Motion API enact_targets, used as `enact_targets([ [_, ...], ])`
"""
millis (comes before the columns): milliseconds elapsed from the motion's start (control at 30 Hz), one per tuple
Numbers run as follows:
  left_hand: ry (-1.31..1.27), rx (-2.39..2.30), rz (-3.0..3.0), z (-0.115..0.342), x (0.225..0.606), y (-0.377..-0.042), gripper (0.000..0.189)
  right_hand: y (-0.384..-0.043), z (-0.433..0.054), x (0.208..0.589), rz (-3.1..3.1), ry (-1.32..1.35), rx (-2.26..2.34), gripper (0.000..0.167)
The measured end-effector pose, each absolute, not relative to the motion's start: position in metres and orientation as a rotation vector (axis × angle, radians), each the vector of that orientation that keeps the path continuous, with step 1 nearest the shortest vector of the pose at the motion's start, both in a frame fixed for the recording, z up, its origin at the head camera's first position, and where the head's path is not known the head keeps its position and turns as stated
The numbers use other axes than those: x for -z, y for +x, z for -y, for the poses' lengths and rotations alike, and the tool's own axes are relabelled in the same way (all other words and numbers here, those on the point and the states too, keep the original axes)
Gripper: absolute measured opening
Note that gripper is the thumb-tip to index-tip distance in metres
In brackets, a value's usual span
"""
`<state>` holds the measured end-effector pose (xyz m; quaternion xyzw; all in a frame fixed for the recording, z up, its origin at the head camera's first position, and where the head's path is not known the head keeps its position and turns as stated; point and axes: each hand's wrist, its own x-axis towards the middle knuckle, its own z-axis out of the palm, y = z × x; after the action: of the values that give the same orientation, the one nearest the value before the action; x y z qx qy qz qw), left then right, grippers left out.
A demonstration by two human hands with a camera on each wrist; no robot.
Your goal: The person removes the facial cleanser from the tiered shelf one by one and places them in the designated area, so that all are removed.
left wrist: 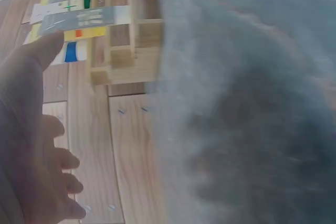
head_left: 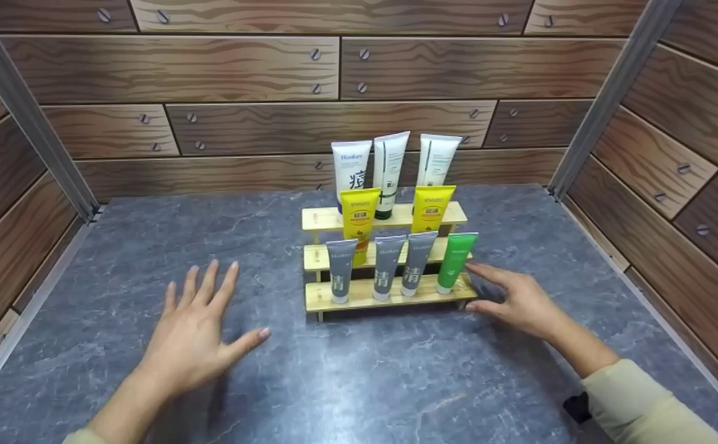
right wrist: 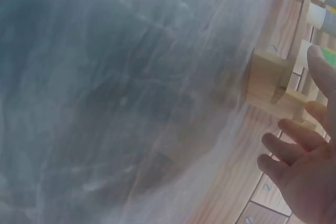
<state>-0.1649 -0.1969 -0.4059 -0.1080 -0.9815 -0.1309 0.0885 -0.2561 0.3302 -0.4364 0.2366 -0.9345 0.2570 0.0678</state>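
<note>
A three-step wooden rack (head_left: 363, 293) stands on the table and holds squeeze tubes with their caps down. Along the bottom step are three grey tubes (head_left: 387, 265) and a green tube (head_left: 457, 262). Two yellow tubes (head_left: 431, 208) stand on the middle step, and three white tubes (head_left: 436, 159) on the top one. My right hand (head_left: 522, 302) is at the rack's right end with thumb and forefinger apart, close to the green tube; contact with the rack I cannot tell. Off to the rack's left, my left hand (head_left: 189, 339) is spread and holds nothing.
Wood-patterned panels (head_left: 242, 68) enclose the back and both sides, with grey metal posts (head_left: 606, 92) at the corners. The tabletop (head_left: 334, 382) is grey and marbled. A small black object (head_left: 577, 407) shows beside the right sleeve.
</note>
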Motion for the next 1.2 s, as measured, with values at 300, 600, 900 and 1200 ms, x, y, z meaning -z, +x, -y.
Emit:
enact_targets([
  [300, -0.515, 0.638, 2.845, 0.177, 0.364, -0.204, 0.106, -0.269, -0.335, 0.442, 2.864, 0.685, -0.931, 0.067],
  [600, -0.686, 0.953, 2.68, 0.161, 0.329, -0.247, 0.095, -0.283, -0.337, 0.443, 2.891, 0.701, -1.203, 0.068],
  [900, -0.742, 1.257, 2.567, 0.131, 0.303, -0.282, 0.083, -0.288, -0.342, 0.448, 2.913, 0.67, -1.302, 0.065],
  [1200, -0.811, 1.639, 2.416, 0.111, 0.291, -0.314, 0.078, -0.295, -0.336, 0.446, 2.928, 0.744, -1.299, 0.06],
])
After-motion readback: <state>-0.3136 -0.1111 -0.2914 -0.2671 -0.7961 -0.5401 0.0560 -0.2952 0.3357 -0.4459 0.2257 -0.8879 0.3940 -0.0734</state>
